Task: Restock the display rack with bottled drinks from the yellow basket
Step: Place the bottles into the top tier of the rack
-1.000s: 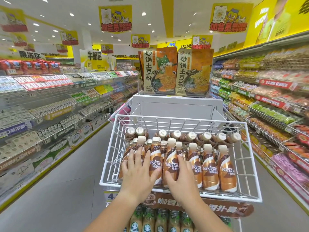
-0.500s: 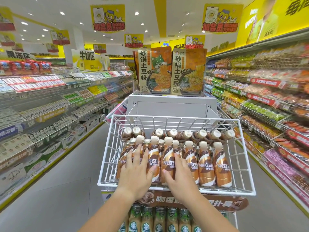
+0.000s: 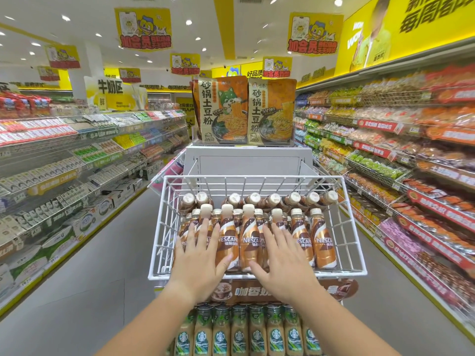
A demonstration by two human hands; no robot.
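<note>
Left shelves (image 3: 64, 160): we see long rows of small boxed goods along the aisle, too blurred to read.
Left hand (image 3: 201, 263): we see it open wide, with straight, spread fingers lying flat on the front bottles at the left side of the rack.
Coffee bottles (image 3: 248, 242): we count several rows of brown bottles with pale caps. The front ones stand upright, and the back row leans against the rear wires.
Display rack (image 3: 344, 272): we see a white wire basket, which holds all the coffee bottles inside it.
Noodle bags (image 3: 221, 111): we see two large orange bags standing on top, behind the rack.
Green-label bottles (image 3: 257, 332): we see one row on the tier below, under a brown sign (image 3: 246, 291).
Right hand (image 3: 285, 263): we see it also open wide, palm down, touching the front bottles right of the middle.
Right shelves (image 3: 411, 163): we see packed snacks with red price strips.
</note>
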